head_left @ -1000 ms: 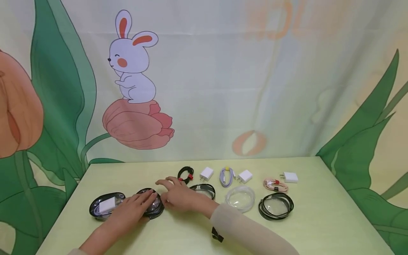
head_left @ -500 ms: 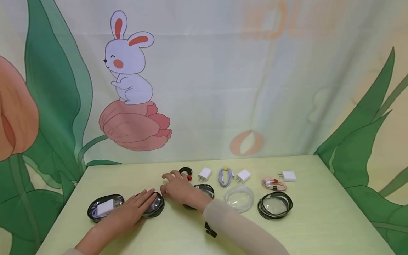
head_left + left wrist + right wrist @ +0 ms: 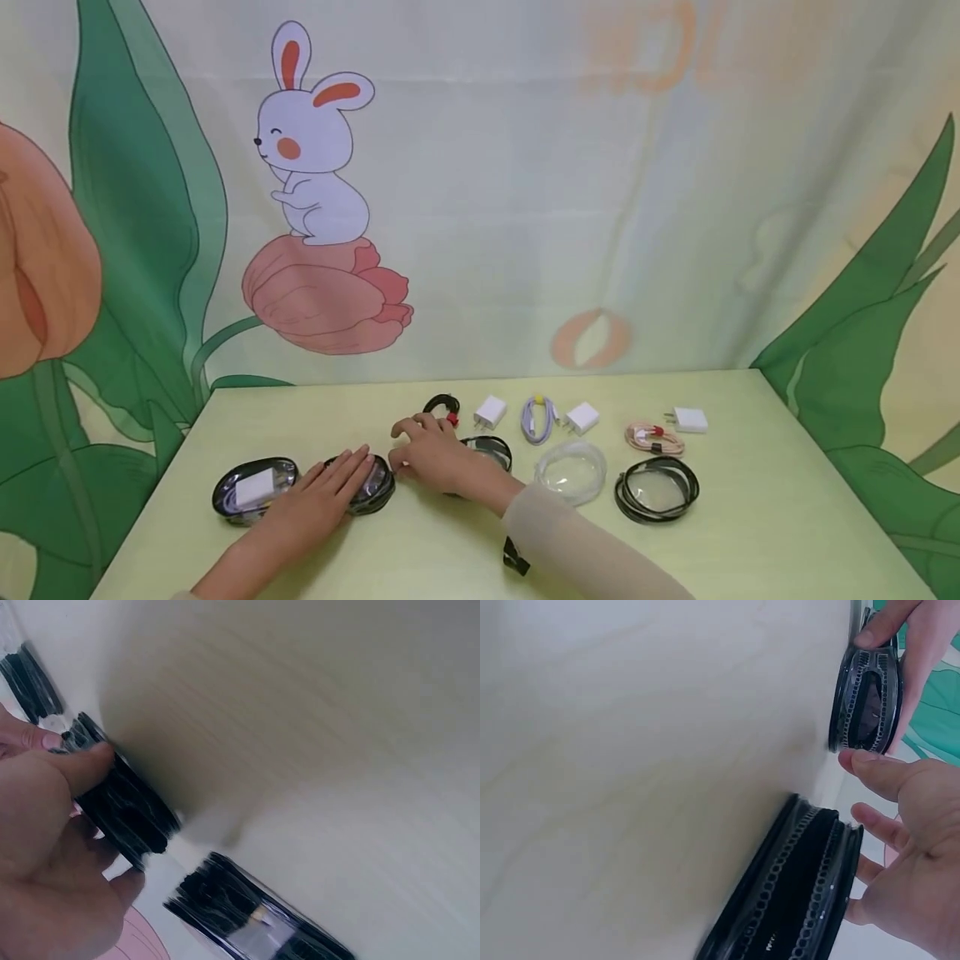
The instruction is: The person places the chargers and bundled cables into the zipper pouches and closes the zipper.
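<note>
A round black zip pouch point(image 3: 373, 487) with a clear top lies front left of centre. My left hand point(image 3: 322, 492) lies over it with long fingers on top; in the left wrist view the thumb presses its zipped side point(image 3: 127, 810). My right hand point(image 3: 437, 457) is at the pouch's right edge, thumb and a fingertip meeting at its end in the right wrist view; what they pinch is hidden. Left of it, a black pouch point(image 3: 283, 477) holds a white charger point(image 3: 255, 488) and a purple cable. Partly behind my right hand lies another black pouch point(image 3: 495, 450).
Further right are a white-rimmed clear pouch point(image 3: 573, 473) and a black one point(image 3: 657, 490). Along the back lie a black cable point(image 3: 442, 406), a purple cable point(image 3: 537, 421), a pink cable point(image 3: 655, 438) and white chargers point(image 3: 491, 412), point(image 3: 582, 417), point(image 3: 690, 419).
My right hand has shifted slightly at the pouch's right edge, while my left hand stays on top. The head view has swayed a little.
</note>
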Action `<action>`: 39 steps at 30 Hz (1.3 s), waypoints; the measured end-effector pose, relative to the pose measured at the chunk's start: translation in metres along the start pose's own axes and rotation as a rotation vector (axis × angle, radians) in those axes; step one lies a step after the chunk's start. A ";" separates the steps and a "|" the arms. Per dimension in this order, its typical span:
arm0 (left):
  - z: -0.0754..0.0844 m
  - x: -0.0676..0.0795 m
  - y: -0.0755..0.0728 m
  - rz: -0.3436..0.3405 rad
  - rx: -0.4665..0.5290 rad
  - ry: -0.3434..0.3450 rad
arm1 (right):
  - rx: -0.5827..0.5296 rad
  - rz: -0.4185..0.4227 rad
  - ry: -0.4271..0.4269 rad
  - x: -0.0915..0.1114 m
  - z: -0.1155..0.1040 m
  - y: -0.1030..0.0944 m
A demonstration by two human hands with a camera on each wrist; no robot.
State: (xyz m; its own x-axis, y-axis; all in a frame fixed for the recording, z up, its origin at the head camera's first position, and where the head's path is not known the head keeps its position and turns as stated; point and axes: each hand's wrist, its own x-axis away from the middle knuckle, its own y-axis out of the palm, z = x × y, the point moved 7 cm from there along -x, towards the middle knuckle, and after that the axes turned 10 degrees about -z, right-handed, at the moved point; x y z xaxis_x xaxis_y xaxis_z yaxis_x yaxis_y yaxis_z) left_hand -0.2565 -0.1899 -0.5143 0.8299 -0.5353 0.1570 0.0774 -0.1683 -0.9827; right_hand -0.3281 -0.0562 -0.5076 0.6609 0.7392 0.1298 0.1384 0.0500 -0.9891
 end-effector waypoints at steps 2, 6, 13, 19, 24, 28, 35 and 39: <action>0.001 -0.001 -0.002 0.014 -0.024 -0.010 | 0.000 0.004 -0.007 0.002 0.000 -0.002; 0.004 -0.001 -0.006 0.036 -0.040 -0.017 | 0.015 -0.003 -0.026 0.005 -0.002 -0.007; 0.006 -0.001 -0.009 0.063 -0.024 -0.003 | 0.006 -0.056 -0.078 0.006 -0.004 -0.010; 0.006 -0.001 -0.008 0.101 0.009 -0.012 | -0.022 -0.026 -0.032 0.007 -0.002 -0.009; 0.005 0.003 -0.014 0.128 -0.012 0.036 | -0.041 0.040 0.020 0.005 -0.003 -0.008; 0.004 0.002 -0.013 0.128 0.004 0.121 | -0.022 0.048 0.012 0.002 -0.004 -0.006; 0.006 -0.002 -0.013 0.119 0.058 0.112 | -0.038 0.030 -0.063 0.007 -0.008 -0.003; 0.007 -0.002 -0.014 0.117 0.080 0.063 | -0.062 0.017 -0.076 0.005 -0.009 -0.002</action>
State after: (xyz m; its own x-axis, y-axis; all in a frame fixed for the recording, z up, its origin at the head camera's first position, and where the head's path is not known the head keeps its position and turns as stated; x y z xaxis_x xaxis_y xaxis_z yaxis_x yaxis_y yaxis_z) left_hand -0.2553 -0.1808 -0.5020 0.7995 -0.5990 0.0442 0.0280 -0.0364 -0.9989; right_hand -0.3180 -0.0585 -0.5040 0.6062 0.7884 0.1049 0.1745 -0.0032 -0.9846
